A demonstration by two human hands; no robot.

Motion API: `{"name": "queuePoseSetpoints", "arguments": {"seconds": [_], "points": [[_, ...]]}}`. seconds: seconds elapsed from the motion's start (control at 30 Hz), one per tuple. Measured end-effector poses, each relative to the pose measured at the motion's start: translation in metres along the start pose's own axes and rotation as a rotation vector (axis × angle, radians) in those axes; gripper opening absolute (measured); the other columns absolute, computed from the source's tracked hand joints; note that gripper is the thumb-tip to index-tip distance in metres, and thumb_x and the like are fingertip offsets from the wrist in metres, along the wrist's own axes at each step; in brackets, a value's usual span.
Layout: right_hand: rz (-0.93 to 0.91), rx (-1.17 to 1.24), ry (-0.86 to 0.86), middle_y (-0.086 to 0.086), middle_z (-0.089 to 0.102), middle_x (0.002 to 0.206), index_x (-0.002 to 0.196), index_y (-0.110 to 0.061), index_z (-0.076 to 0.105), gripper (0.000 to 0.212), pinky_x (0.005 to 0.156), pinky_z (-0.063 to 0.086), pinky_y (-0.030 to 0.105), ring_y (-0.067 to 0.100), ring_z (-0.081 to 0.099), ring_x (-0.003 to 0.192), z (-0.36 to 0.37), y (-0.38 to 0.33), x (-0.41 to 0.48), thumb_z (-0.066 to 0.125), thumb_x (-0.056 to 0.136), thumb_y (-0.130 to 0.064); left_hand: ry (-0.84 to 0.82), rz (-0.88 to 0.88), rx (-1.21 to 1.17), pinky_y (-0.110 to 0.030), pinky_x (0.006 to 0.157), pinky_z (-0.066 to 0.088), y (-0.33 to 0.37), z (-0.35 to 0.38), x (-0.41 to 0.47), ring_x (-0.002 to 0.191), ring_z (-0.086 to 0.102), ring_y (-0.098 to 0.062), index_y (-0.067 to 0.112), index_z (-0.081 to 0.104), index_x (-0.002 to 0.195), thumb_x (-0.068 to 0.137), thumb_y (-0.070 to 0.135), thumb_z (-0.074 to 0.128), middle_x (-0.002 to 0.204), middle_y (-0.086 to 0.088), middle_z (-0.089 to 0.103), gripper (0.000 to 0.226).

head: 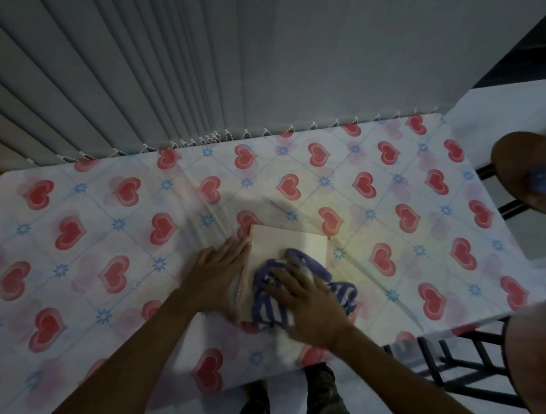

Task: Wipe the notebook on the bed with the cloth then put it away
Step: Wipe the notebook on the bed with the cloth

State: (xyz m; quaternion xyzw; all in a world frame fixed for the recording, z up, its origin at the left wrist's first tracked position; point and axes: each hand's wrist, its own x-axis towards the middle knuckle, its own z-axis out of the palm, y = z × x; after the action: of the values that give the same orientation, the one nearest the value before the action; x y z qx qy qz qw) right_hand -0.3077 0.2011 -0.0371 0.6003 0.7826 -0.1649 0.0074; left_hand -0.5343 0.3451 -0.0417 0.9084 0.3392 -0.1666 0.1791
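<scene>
cream notebook (290, 245), purple-and-white striped cloth (271, 307), red-heart bedsheet (102, 227)

the bed (70, 225) wears a white sheet printed with red hearts and small blue flowers. a cream notebook (290, 242) lies flat on it near the front edge, a purple-and-white striped cloth (271, 307) bunched over the notebook's near part.

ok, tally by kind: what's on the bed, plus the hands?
notebook: 1
cloth, purple and white striped: 1
hands: 2, left hand beside the notebook, right hand pressing on the cloth
total: 4
</scene>
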Motion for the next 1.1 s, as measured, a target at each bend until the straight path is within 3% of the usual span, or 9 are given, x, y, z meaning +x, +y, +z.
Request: {"name": "queuePoseSetpoints", "arguments": {"seconds": [0.1, 0.23, 0.33, 0.47, 0.53, 0.7, 0.8, 1.1], "points": [[0.171, 0.047, -0.045, -0.002, 0.025, 0.165, 0.154, -0.034, 0.03, 0.078, 0.113, 0.037, 0.057, 0.031, 0.014, 0.155, -0.024, 0.028, 0.026, 0.055, 0.085, -0.059, -0.019, 0.002, 0.001, -0.05, 0.12, 0.014, -0.002, 0.0, 0.002, 0.149, -0.019, -0.011, 0.022, -0.014, 0.159, 0.036, 0.093, 0.061, 0.168, 0.006, -0.017, 0.161], [0.299, 0.08, -0.02, 0.0, 0.023, 0.165, 0.154, -0.029, 0.03, 0.079, 0.116, 0.031, 0.06, 0.036, 0.01, 0.154, -0.029, 0.0, 0.058, 0.063, 0.086, -0.05, -0.006, -0.004, -0.027, -0.05, 0.121, 0.011, -0.002, 0.002, 0.001, 0.148, -0.022, -0.011, 0.023, -0.012, 0.159, 0.038, 0.089, 0.068, 0.169, 0.005, -0.014, 0.159], [0.226, 0.089, -0.049, 0.001, 0.02, 0.167, 0.156, -0.027, 0.027, 0.077, 0.118, 0.025, 0.062, 0.036, 0.008, 0.155, -0.011, -0.031, 0.054, 0.059, 0.089, -0.049, -0.001, -0.003, -0.07, -0.051, 0.122, 0.012, -0.004, 0.003, 0.001, 0.154, -0.014, -0.014, 0.024, -0.008, 0.16, 0.041, 0.086, 0.071, 0.169, 0.005, -0.01, 0.156], [0.038, 0.099, 0.074, 0.004, 0.038, 0.161, 0.15, -0.024, 0.043, 0.071, 0.114, 0.034, 0.06, 0.035, 0.029, 0.15, 0.004, -0.027, 0.024, 0.058, 0.087, -0.053, 0.022, 0.011, -0.045, -0.052, 0.121, 0.016, -0.004, 0.005, 0.0, 0.156, -0.006, -0.018, 0.023, -0.007, 0.161, 0.054, 0.088, 0.06, 0.169, 0.006, -0.01, 0.142], [-0.007, 0.079, 0.085, 0.003, 0.04, 0.159, 0.15, -0.024, 0.044, 0.071, 0.114, 0.035, 0.056, 0.032, 0.031, 0.15, 0.003, -0.015, 0.019, 0.057, 0.087, -0.056, 0.038, 0.0, -0.065, -0.052, 0.123, 0.016, -0.003, 0.006, 0.0, 0.156, -0.006, -0.017, 0.025, -0.007, 0.161, 0.056, 0.089, 0.055, 0.167, 0.01, -0.015, 0.138], [0.109, 0.053, -0.03, 0.002, 0.033, 0.161, 0.152, -0.023, 0.036, 0.081, 0.117, 0.032, 0.056, 0.032, 0.025, 0.151, -0.013, 0.0, 0.057, 0.063, 0.081, -0.053, -0.007, -0.002, -0.06, -0.049, 0.123, 0.006, -0.003, 0.006, 0.001, 0.154, -0.017, -0.015, 0.021, -0.011, 0.159, 0.041, 0.088, 0.069, 0.16, 0.014, -0.025, 0.158], [0.107, 0.042, -0.027, 0.004, 0.033, 0.161, 0.15, -0.021, 0.037, 0.076, 0.119, 0.029, 0.057, 0.032, 0.024, 0.151, -0.019, 0.004, 0.078, 0.062, 0.084, -0.048, -0.001, -0.018, -0.118, -0.049, 0.124, 0.003, -0.005, 0.01, 0.002, 0.153, -0.016, -0.014, 0.016, -0.014, 0.159, 0.04, 0.083, 0.076, 0.167, 0.005, -0.015, 0.163], [0.13, 0.072, -0.002, 0.0, 0.031, 0.161, 0.149, -0.023, 0.038, 0.072, 0.119, 0.028, 0.055, 0.03, 0.021, 0.152, -0.023, 0.001, 0.086, 0.062, 0.085, -0.044, 0.009, -0.021, -0.129, -0.045, 0.124, 0.002, -0.009, 0.014, 0.005, 0.15, -0.021, -0.008, 0.017, -0.011, 0.159, 0.037, 0.089, 0.071, 0.168, 0.003, -0.014, 0.164]]}}
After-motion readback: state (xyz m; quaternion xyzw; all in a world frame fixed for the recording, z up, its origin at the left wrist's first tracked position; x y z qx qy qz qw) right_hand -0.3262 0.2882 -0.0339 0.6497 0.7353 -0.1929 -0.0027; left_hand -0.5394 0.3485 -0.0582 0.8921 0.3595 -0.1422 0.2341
